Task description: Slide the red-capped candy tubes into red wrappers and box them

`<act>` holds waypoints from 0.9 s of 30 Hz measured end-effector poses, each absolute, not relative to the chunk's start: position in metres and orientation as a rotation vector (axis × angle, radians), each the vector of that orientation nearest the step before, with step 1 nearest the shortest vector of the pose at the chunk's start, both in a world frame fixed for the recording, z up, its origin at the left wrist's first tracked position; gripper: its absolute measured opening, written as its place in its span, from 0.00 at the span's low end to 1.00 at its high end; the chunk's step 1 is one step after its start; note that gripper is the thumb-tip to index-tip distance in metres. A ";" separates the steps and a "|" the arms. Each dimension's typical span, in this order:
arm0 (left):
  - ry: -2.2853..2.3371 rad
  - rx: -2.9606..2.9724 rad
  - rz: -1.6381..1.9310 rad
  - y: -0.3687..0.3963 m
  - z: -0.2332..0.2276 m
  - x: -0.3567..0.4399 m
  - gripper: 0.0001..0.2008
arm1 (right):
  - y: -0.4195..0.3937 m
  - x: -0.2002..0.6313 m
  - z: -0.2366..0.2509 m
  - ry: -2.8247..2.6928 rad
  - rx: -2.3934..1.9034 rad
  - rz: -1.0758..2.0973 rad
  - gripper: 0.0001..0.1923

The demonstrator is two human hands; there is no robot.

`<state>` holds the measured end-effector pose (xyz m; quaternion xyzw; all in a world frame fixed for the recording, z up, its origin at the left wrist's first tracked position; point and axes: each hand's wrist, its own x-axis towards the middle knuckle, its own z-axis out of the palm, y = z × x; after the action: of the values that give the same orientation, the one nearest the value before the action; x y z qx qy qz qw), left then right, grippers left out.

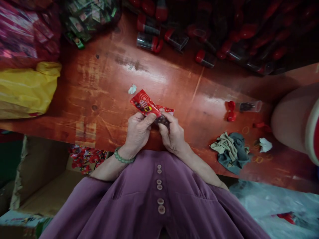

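Head view. A red printed sachet (146, 103) is held above the near edge of the reddish-brown desk (104, 89) by both hands. The left hand (137, 132) is closed on the sachet's lower part, its thumb pressed against the wrapper; a green bead bracelet (122, 158) is worn on that wrist. The right hand (172, 133) is closed around the end of the sachet where small dark round pieces (162, 120) are seen between the fingers. A small white scrap (132, 89) lies on the desk just beyond the sachet. To the right, a clear tube (250, 106) lies on its side near two red caps (231, 111), with a crumpled cloth (230, 151) nearer the desk edge and well apart from the hands. Red-capped clear tubes (149, 41) are heaped along the far side. A yellow bag (27, 88) rests at the left end. Another person's limb (291, 119) is visible at the right edge.
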<state>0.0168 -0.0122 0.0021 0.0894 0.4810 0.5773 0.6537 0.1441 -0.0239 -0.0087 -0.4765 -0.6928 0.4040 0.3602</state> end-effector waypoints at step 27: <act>0.995 0.404 1.196 -0.019 0.016 0.027 0.20 | -0.033 0.154 0.000 -1.264 -1.156 1.475 0.14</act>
<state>0.0271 -0.0185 0.0160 0.1807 0.4458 0.5358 0.6939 0.1535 -0.0332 0.0001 -0.4624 -0.5059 0.5903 0.4263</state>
